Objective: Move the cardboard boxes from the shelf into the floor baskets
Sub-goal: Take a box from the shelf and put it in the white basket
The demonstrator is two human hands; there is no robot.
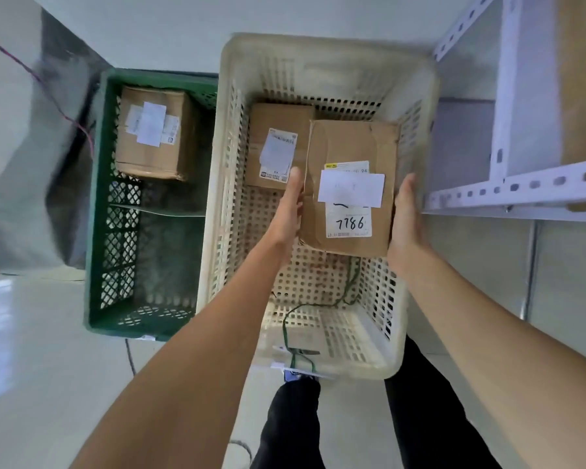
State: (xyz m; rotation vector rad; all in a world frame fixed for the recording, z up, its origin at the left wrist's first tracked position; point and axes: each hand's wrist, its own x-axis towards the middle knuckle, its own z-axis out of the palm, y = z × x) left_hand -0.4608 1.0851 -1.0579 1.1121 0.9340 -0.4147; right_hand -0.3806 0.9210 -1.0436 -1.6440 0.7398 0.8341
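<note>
- On the cardboard box (pixel 351 143) you are holding, the lower label (pixel 349 225) carries the handwritten number "7786" in black marker.
- Above it, the yellow-edged label (pixel 347 166) shows the printed digits "94" at its right end. The rest of that line is too blurred for you to read.
- The white slip (pixel 351 189) lying across those two shows no legible writing.
- The sticker (pixel 278 154) on the second box (pixel 278 116), in the white basket (pixel 318 45), has print and a small code square, none of it readable.
- The paper labels (pixel 151 124) on the third box (pixel 149 160), in the green basket (pixel 97 198), are likewise too blurred to read.
</note>
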